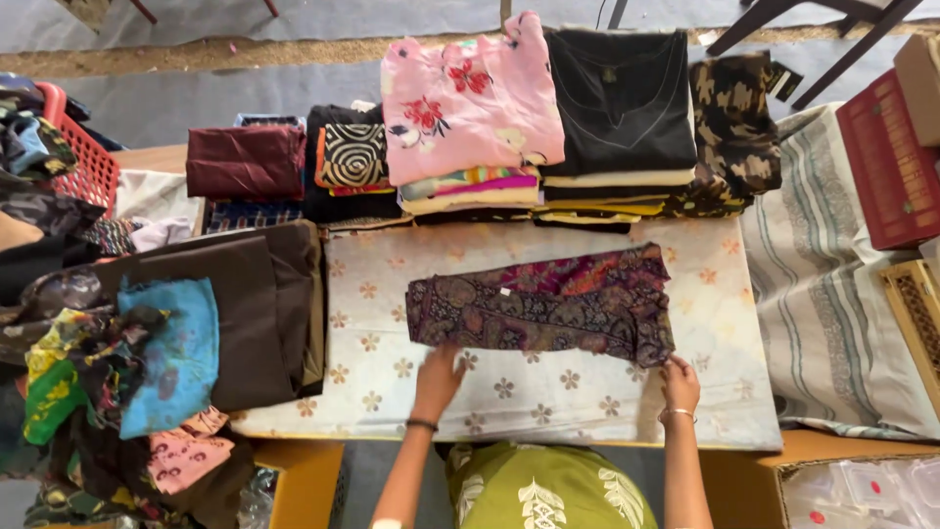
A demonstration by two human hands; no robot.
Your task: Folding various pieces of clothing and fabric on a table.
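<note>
Far left edge of the worktop: a red plastic basket [90, 162] is seen, stuffed with dark mixed clothes. Below it, at the near left corner, a loose heap of garments [108, 392] is piled, with a blue printed piece [171, 353] on top and a pink one [191, 456] hanging off the near edge. Just beside the heap, a folded dark brown cloth [264, 313] is laid flat.

Back edge, left to right: a folded maroon piece [245, 162], a black-and-cream patterned piece [352, 155], a pink floral top [470, 103] on a stack of bright folded items, a black top [619, 98] on another stack, then a camouflage-print garment [732, 122].

Centre: the worktop is covered by a white sheet with small flower print [509, 387]. A folded dark paisley garment [548, 304], purple-brown with magenta showing along its top fold, lies across the sheet's middle, long side parallel to the near edge, apart from the back stacks.

Left hand [436, 380]: placed at the garment's near edge towards its left end, fingers touching or tucked under the hem; grip not clearly readable, cannot tell whether cloth is pinched. A dark band is worn on that wrist.

Right hand [679, 384]: placed at the garment's near right corner, fingertips pinching the corner of the cloth. A thin bangle is worn on that wrist.

Right edge: a striped pale cloth [818, 284] is draped, with a dark red box [889, 162] on it. At the near right corner, clear plastic packets [862, 490] are seen in a carton.
</note>
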